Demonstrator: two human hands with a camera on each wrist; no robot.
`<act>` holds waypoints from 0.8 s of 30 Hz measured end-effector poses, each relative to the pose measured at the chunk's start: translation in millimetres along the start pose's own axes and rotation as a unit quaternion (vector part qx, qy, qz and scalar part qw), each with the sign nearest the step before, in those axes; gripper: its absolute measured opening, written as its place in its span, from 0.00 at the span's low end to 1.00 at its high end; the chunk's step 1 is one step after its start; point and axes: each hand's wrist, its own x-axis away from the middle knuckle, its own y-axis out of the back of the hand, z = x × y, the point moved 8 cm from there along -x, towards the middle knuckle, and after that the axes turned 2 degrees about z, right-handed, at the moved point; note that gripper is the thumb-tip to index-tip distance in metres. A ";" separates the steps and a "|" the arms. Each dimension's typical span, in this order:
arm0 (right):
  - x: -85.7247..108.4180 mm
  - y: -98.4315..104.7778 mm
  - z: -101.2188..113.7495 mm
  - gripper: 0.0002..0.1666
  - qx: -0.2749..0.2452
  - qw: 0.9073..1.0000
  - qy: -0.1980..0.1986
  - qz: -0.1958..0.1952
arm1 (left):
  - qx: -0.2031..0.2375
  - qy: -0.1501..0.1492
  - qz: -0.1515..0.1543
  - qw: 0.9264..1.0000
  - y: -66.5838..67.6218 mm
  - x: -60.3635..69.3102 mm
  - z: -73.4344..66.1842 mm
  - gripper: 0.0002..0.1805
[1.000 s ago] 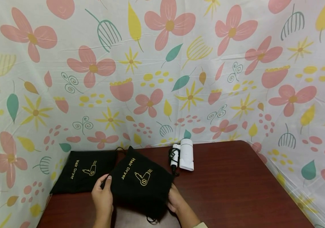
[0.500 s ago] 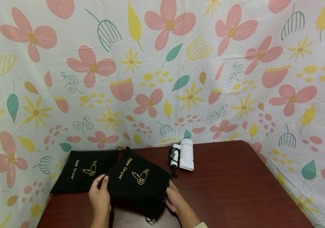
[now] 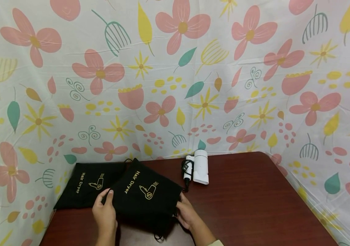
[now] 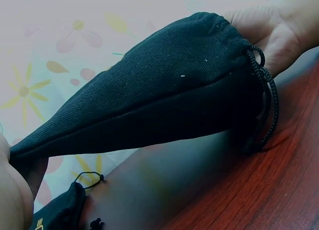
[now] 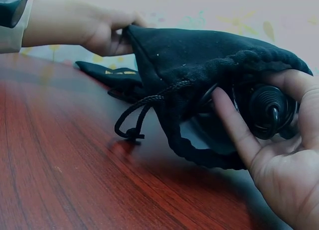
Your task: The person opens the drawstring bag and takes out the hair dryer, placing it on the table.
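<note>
A black drawstring bag (image 3: 147, 186) printed "Hair Dryer" is held tilted above the table. My left hand (image 3: 105, 215) pinches its closed corner between thumb and fingers. At the bag's open mouth is my right hand (image 3: 187, 213). The right wrist view shows its fingers reaching inside, curled round the black ribbed cord end of a hair dryer (image 5: 266, 108); the rest of the dryer is hidden by cloth. A looped drawstring (image 5: 137, 115) hangs from the mouth.
A second black bag (image 3: 88, 184) with the same print lies flat at the left of the brown table (image 3: 254, 205). A white folded hair dryer (image 3: 200, 167), black cord wrapped on it, lies at the back edge. Behind hangs a flowered curtain (image 3: 168, 85).
The bag and my left hand have drifted a little to the left. The right hand keeps its place at the mouth and has shifted only slightly.
</note>
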 end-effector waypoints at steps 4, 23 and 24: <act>-0.4 -0.5 -0.4 0.35 0.000 1.000 0.000 0.003 | 0.010 -0.003 -0.005 1.000 1.6 -0.1 -1.4 0.20; 0.2 -0.4 -1.3 0.47 0.015 1.000 -0.004 0.020 | 0.042 -0.010 -0.029 0.999 10.7 -3.5 -4.6 0.19; 0.1 -0.3 -1.6 0.48 0.017 1.000 -0.005 0.021 | 0.043 -0.010 -0.029 0.999 11.2 -3.6 -5.0 0.20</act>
